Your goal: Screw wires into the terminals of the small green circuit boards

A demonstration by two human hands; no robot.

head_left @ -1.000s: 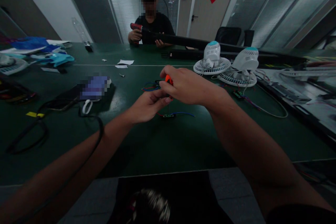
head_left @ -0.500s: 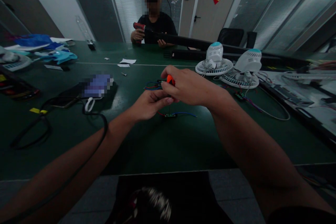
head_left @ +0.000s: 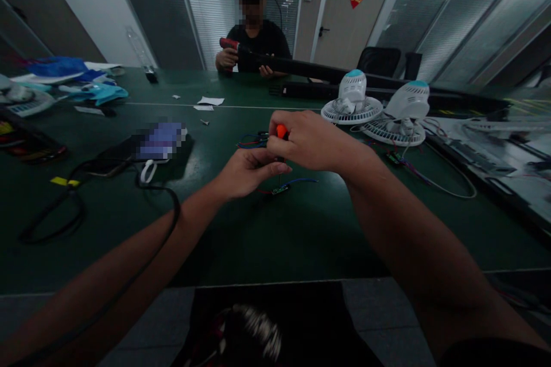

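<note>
My right hand (head_left: 303, 140) is closed round an orange-handled screwdriver (head_left: 281, 131). Its handle is mostly covered by the fingers, and a thin shaft points down toward a small green circuit board (head_left: 280, 189). Red and blue wires stick out from the board's two ends. Close against the right hand, my left hand (head_left: 247, 172) has its thumb and fingers drawn together below the handle. What lies between those fingers is hidden. More thin blue and red wires (head_left: 252, 140) show just behind the left hand.
Two white fans (head_left: 353, 106) lie face down at the back right, near another small board (head_left: 394, 157) with wires. A phone (head_left: 161, 140) and black cable (head_left: 174, 206) are on the left. Across the table, a person holds a red-and-black power tool (head_left: 229, 44) beside long black bars.
My right hand has turned slightly, and less of the orange handle shows. The circuit board has rotated a little, its right end now higher. The left hand has barely moved.
</note>
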